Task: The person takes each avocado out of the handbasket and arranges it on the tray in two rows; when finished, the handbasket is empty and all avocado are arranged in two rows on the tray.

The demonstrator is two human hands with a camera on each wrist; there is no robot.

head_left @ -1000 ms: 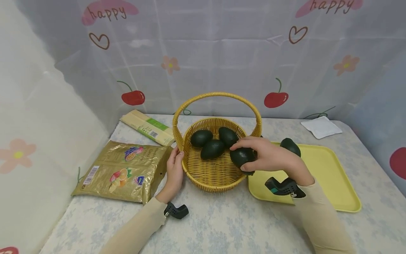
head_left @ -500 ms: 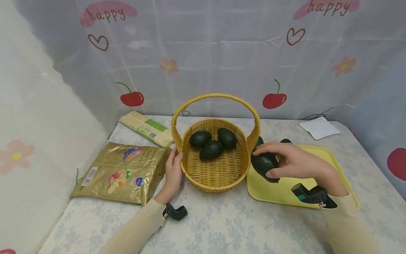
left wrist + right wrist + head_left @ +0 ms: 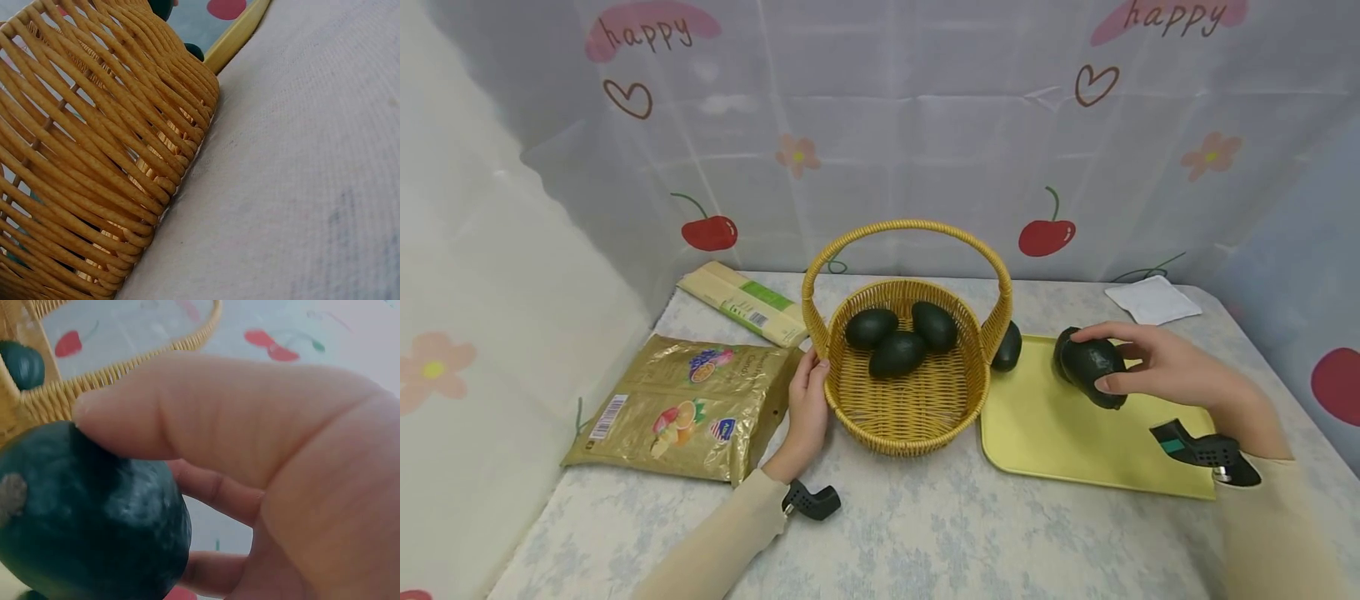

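My right hand [image 3: 1172, 367] grips a dark green avocado [image 3: 1093, 372] over the yellow tray [image 3: 1060, 450], its thumb and fingers on opposite sides. In the right wrist view this avocado [image 3: 94, 512] shows its brown stem end. Another avocado [image 3: 1061, 357] is partly hidden behind it. Beside the wicker basket [image 3: 907, 442], an avocado [image 3: 1007, 348] is at the tray's left end. Three avocados [image 3: 898, 354] lie inside the basket. With fairly straight fingers, my left hand [image 3: 807, 412] rests against the basket's left side near the handle base; the left wrist view shows the basket wall [image 3: 106, 137] but no hand.
A gold foil bag [image 3: 685, 408] lies left of the basket, with a flat beige and green packet [image 3: 745, 302] behind it. At the back right is a white square packet [image 3: 1153, 300]. A printed curtain [image 3: 895, 133] hangs behind the cloth-covered table [image 3: 925, 525].
My right hand has carried the avocado from over the basket's right rim rightward to over the tray. The left hand stays at the basket.
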